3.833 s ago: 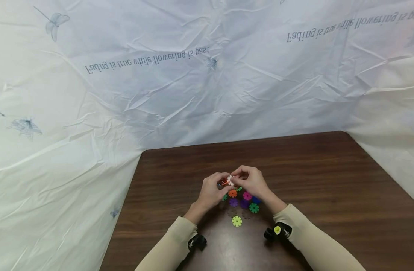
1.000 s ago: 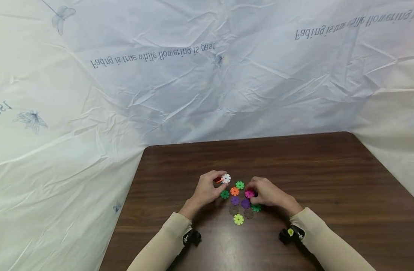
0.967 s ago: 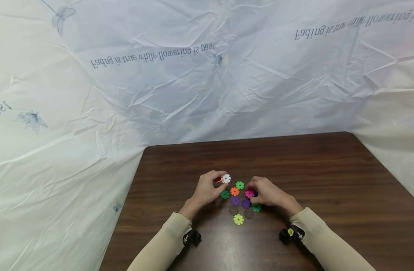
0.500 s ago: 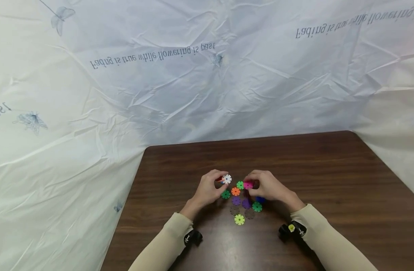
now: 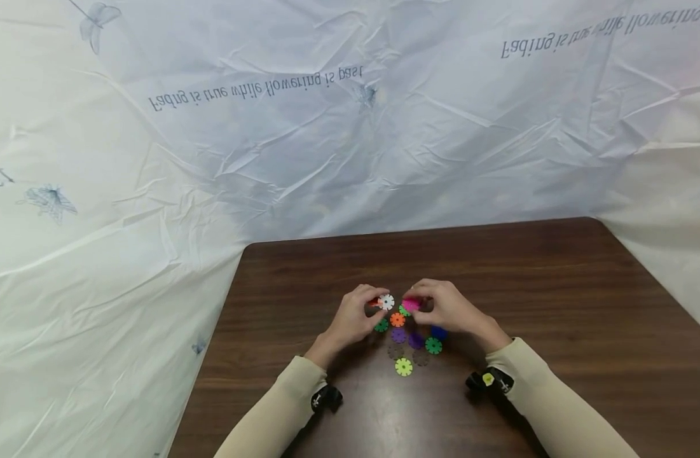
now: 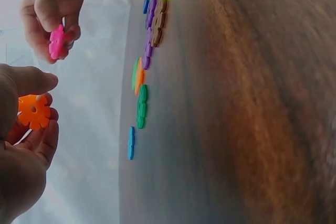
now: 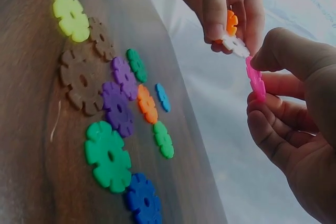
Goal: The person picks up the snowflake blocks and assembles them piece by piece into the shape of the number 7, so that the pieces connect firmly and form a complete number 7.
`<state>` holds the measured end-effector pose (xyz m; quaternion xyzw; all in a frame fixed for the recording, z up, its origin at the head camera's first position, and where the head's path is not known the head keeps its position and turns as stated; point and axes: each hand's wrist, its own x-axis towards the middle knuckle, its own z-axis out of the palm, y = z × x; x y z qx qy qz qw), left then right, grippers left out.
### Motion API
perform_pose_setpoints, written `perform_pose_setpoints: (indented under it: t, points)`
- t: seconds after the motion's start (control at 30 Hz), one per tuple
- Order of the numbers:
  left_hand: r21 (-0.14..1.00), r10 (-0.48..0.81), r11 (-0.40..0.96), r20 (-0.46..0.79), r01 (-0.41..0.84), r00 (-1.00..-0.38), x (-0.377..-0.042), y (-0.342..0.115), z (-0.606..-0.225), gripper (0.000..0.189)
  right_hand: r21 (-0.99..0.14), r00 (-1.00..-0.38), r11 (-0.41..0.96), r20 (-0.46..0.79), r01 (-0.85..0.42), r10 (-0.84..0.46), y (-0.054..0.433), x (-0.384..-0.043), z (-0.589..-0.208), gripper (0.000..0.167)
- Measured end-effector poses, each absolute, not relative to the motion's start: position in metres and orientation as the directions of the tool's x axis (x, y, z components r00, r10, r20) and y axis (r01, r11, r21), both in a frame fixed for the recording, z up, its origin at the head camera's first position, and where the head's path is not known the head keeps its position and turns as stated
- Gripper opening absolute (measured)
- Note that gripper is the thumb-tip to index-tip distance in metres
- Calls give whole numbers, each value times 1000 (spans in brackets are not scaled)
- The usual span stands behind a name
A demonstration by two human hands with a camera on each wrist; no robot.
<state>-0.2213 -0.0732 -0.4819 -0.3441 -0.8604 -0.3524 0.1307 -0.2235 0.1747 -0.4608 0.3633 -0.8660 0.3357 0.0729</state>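
Note:
My left hand [image 5: 350, 321] holds an interlocking notched disc in white [image 5: 386, 302], joined to an orange disc [image 6: 34, 111]. Thumb and fingers of my right hand [image 5: 455, 312] pinch a pink notched disc [image 7: 255, 78], held up off the table. In the right wrist view the pink disc's edge is close to the white one; whether they touch I cannot tell. Below the hands lie loose discs of the same kind: orange [image 7: 147, 103], light green [image 7: 163, 139], light blue [image 7: 163, 97] and dark green [image 7: 136, 65].
Nearer me on the brown wooden table [image 5: 555, 356] lie more discs: two purple [image 7: 118, 109], two brown [image 7: 81, 82], a green [image 7: 107, 156], a blue [image 7: 144, 200] and a yellow one [image 5: 404, 367]. White printed sheeting [image 5: 384, 159] hangs behind and beside the table.
Earlier both hands met at the white disc. My right hand then took the pink disc from the table and has raised it leftward, close to the white disc. The left hand keeps its hold.

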Motion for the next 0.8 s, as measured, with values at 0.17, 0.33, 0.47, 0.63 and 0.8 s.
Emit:
perform_pose_setpoints:
  t: [0.17, 0.33, 0.47, 0.63, 0.8]
  points:
    - [513, 521, 491, 475, 704, -709, -221, -72, -482, 36, -528, -731, 518, 366, -673, -576, 172, -224, -459, 26]
    - [519, 523, 471, 487, 713, -700, -222, -70, -482, 35, -524, -724, 513, 370, -680, -582, 170, -226, -459, 26]
    - [524, 520, 466, 490, 714, -699, -223, -69, -484, 35, -522, -719, 507, 372, -685, -588, 171, -227, -460, 25]
    - [531, 527, 457, 484, 713, -698, -223, -69, -484, 34, -534, -721, 502, 363, -680, -591, 171, -228, -460, 24]
    - [530, 528, 449, 492, 719, -692, -222, -69, -484, 32, -543, -714, 486, 367, -685, -596, 170, -228, -461, 24]
